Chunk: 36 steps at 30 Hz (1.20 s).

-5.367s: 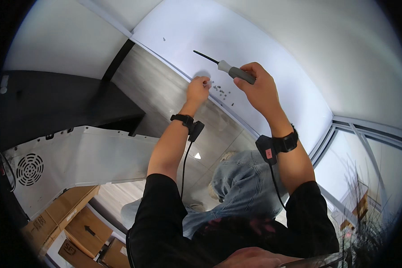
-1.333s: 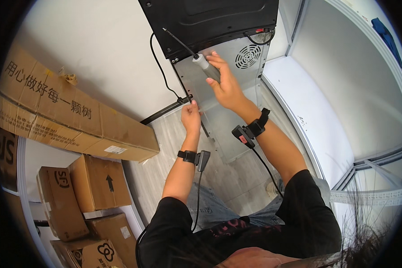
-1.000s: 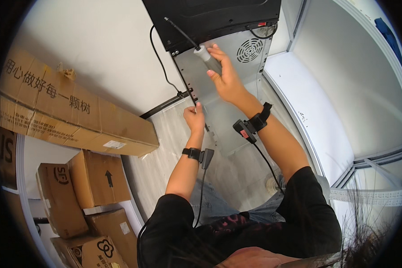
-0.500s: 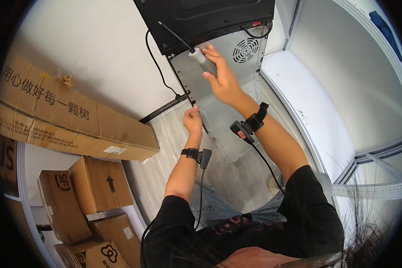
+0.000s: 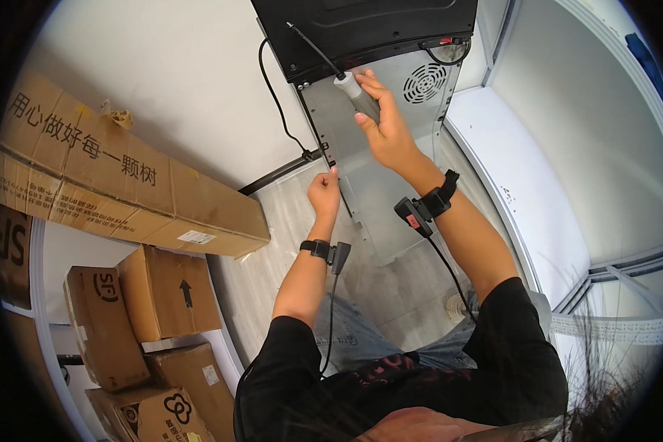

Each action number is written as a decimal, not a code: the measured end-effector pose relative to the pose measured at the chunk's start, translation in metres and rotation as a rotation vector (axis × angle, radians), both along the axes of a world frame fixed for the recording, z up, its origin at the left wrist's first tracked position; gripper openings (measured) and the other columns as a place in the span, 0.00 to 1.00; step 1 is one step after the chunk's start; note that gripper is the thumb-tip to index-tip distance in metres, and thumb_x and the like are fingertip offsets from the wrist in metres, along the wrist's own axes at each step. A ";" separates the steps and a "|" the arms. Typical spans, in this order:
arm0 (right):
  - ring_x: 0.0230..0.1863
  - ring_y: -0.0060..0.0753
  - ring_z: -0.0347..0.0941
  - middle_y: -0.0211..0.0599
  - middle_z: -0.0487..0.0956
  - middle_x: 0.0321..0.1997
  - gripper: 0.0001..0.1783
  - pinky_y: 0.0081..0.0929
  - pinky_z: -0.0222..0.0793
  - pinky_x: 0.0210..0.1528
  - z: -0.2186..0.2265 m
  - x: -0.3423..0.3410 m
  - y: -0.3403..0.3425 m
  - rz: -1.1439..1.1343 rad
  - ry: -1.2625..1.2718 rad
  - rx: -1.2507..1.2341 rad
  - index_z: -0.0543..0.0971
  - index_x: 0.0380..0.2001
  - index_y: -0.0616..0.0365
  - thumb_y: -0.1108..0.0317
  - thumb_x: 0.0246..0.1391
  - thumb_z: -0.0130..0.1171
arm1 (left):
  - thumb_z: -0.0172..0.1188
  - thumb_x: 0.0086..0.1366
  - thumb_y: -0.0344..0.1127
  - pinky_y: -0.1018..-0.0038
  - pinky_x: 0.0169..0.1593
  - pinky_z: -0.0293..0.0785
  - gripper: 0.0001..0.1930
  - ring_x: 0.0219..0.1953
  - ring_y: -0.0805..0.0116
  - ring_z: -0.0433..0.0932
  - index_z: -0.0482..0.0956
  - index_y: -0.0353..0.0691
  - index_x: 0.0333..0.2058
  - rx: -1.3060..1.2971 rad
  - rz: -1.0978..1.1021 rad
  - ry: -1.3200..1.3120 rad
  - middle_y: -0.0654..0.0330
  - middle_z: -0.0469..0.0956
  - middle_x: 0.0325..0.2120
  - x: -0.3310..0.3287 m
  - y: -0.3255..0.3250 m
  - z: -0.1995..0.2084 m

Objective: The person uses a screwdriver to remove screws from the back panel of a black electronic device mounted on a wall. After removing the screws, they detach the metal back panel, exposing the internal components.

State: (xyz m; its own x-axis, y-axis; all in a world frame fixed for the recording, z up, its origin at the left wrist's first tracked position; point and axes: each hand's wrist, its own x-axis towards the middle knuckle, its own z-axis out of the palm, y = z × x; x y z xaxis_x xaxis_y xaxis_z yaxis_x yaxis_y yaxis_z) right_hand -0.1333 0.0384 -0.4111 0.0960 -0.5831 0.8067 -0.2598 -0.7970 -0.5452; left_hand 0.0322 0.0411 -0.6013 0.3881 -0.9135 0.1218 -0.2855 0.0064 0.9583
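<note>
My right hand (image 5: 392, 136) holds a screwdriver (image 5: 359, 94) by its thick grey handle, thumb on one side and fingers on the other. The long dark shaft points up and left, its tip in front of a black cabinet-like appliance (image 5: 368, 29). Below the black part hangs a grey metal panel (image 5: 368, 184) with a round slotted vent (image 5: 424, 82). My left hand (image 5: 324, 193) is closed at the panel's left edge, thumb uppermost. Whatever its fingers hold, if anything, is hidden. Small dark screws or holes line that edge.
A long cardboard box (image 5: 125, 177) lies at the left by the wall. Several smaller cartons (image 5: 171, 295) are stacked below it on a white shelf. A black cable (image 5: 269, 96) hangs beside the appliance. On the right runs a white ledge (image 5: 519, 169). Cables trail from both wrist straps.
The whole view has shifted, so the appliance and panel sit farther right in the picture. Both hands keep much the same pose, the right one still holding the screwdriver.
</note>
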 end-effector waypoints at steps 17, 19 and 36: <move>0.69 0.54 0.50 0.58 0.60 0.63 0.23 0.38 0.50 0.66 0.001 0.007 0.000 -0.045 -0.007 -0.023 0.61 0.54 0.69 0.77 0.54 0.50 | 0.64 0.56 0.37 0.70 0.40 0.75 0.32 0.42 0.58 0.76 0.62 0.35 0.58 -0.547 -0.150 -0.423 0.50 0.72 0.49 0.010 -0.015 0.137; 0.69 0.54 0.50 0.57 0.61 0.63 0.23 0.38 0.50 0.66 0.003 0.004 0.001 -0.049 0.009 -0.027 0.61 0.54 0.69 0.76 0.55 0.50 | 0.63 0.57 0.37 0.69 0.41 0.75 0.31 0.40 0.57 0.77 0.63 0.36 0.58 -0.524 -0.147 -0.416 0.50 0.72 0.49 0.009 -0.017 0.139; 0.33 0.30 0.74 0.39 0.78 0.35 0.22 0.24 0.70 0.37 -0.032 -0.011 0.136 -0.215 -0.159 0.479 0.72 0.47 0.60 0.74 0.46 0.64 | 0.68 0.51 0.38 0.75 0.27 0.74 0.40 0.34 0.66 0.79 0.58 0.39 0.61 -0.772 -0.185 -0.641 0.52 0.70 0.50 0.024 -0.027 0.153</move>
